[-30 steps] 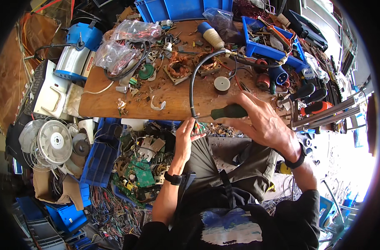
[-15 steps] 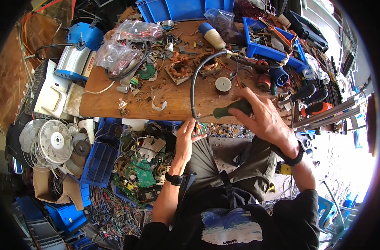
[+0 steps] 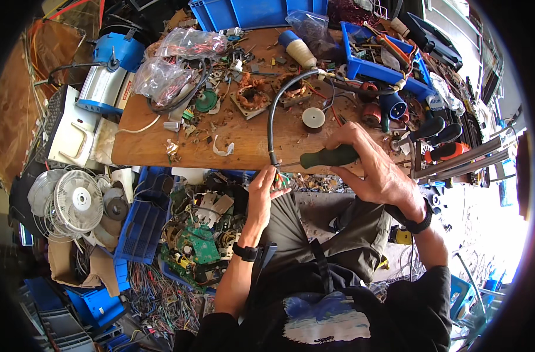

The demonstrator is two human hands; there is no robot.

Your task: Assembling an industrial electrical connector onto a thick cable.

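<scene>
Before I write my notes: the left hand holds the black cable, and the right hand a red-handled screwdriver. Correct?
No: in the head view, the right hand holds a screwdriver with a dark green handle, not red; the left hand holds the black cable.

The left forearm [image 3: 235,281] reaches forward, its wrist [image 3: 254,230] nearly straight, and the left hand [image 3: 260,190] pinches at the fingertips [image 3: 269,172]. The right forearm [image 3: 430,243] slants inward; the right hand [image 3: 373,167] curls, its forefinger [image 3: 342,134] arched, its thumb [image 3: 345,176] reaching leftward.
</scene>
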